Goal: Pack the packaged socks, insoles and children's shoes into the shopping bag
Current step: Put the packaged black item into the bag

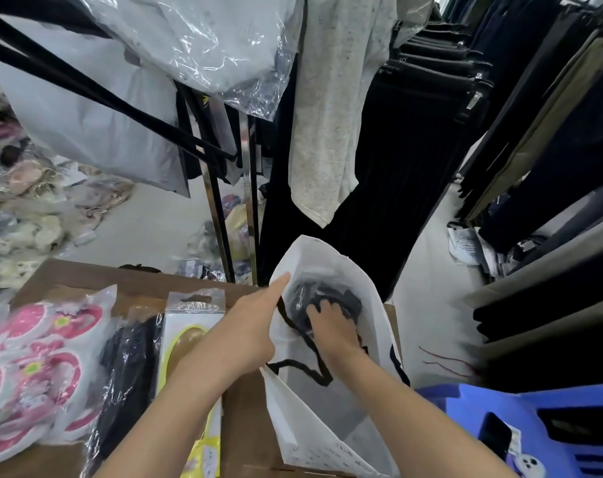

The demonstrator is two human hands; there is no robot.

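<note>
While my right hand (331, 326) is deep inside the white shopping bag (369, 339), its fingers are closed on a dark pack of socks (327, 298) that lies at the bottom of the bag. My left hand (248, 332) holds the near left rim of the bag; the forefinger is stretched along the edge and the other fingers are curled on the paper, so the mouth is kept wide. The black cord handle (307, 360) hangs loose inside the opening, between my two wrists, touching the right wrist. The bag stands at the right edge of the brown table (138, 281), partly over it. To the left of my left forearm lies the insole pack (186, 336), yellow under clear plastic, and my forearm covers its lower part. Just beside it is a second dark pack of socks (127, 367), and further left, at the table edge, the pink children's shoes (34, 360) in their plastic wrap. Between these packs there is almost no bare table. Behind the table stands a clothes rack (224, 215) with hanging garments, near the far rim of the bag. To the right, a blue plastic stool (534, 422) is near my right forearm, and beyond it the floor (431, 298) is open.
</note>
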